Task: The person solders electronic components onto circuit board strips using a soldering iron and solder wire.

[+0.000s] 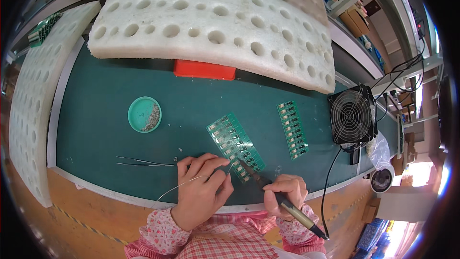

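My left hand (203, 189) pinches a thin strand of solder wire (178, 188), whose tail curves down to the left past my wrist. In my right hand (289, 193) is a soldering iron (295, 212), its tip touching or very close to the lower part of a green circuit board panel (233, 139). The wire's end meets the panel near that tip. Rows of small white and metal parts sit on the panel, which lies slanted on the green mat. A narrower green board strip (292, 130) with similar parts rests to its right.
Tweezers (145, 162) lie left of my left hand. A green round dish (139, 114) holds grey bits. Behind stand a red bin (204, 70) and a white foam block (201, 17) with holes. Another foam block (31, 110) is at left; a black fan (351, 115) with cables stands right.
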`<state>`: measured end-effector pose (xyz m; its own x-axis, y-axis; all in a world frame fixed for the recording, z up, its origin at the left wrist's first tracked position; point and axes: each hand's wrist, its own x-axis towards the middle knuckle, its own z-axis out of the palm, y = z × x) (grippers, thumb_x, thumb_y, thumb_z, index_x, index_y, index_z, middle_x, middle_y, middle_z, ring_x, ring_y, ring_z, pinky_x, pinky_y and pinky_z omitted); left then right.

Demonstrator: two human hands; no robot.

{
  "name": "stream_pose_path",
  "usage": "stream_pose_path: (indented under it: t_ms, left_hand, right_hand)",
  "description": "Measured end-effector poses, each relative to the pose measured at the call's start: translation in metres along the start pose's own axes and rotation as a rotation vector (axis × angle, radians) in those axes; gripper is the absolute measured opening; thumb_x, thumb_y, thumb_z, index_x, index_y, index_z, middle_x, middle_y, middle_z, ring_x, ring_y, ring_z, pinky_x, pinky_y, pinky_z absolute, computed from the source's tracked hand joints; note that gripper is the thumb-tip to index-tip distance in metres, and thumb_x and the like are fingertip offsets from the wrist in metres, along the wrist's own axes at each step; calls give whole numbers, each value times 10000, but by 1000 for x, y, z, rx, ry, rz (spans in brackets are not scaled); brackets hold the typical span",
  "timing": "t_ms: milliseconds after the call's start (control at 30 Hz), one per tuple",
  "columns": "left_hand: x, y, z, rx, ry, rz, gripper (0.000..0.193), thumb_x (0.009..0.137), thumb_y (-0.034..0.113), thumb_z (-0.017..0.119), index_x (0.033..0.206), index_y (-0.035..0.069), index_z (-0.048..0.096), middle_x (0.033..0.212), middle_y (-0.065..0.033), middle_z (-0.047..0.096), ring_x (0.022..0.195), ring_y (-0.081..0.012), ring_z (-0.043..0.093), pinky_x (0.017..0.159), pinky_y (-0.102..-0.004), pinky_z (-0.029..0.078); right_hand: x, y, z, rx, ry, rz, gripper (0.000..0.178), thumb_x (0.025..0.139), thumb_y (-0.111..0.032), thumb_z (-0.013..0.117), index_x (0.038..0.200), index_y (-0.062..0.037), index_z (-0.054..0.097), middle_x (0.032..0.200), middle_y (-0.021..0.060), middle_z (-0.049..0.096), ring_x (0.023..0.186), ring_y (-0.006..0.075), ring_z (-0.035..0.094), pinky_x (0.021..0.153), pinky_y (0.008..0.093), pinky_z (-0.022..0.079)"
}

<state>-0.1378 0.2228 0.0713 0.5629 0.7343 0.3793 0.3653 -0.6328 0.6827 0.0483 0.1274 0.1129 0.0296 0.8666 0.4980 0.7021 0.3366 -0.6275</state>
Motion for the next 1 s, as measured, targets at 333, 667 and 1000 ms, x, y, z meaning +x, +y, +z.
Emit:
stream_pose_path:
  t_ms: [333,667,1000]
  left_hand:
    - [5,0,2,21,-19,-5,205,694,47,757,699,79,554,1099,-13,695,1043,-234,640,892,-423,386]
    - [4,0,2,44,-55,13,154,760,96,746,764,74,594,1093,-31,657,1062,-237,618,896,-436,383]
    - [4,-1,2,53,-39,28,168,755,92,744,771,81,577,1101,-25,643,1055,-227,613,890,-436,382]
  right_hand:
    - [1,3,7,35,-17,-18,216,760,-1,754,916,-9,605,609,36,588,447,187,571,437,292,443]
    - [3,-1,11,-33,-56,-58,227,743,-5,761,920,-24,620,576,12,544,435,159,526,426,273,405]
    - [1,-14,23,-239,-91,-179,253,710,-31,768,898,-43,599,534,-27,468,401,128,457,403,255,353]
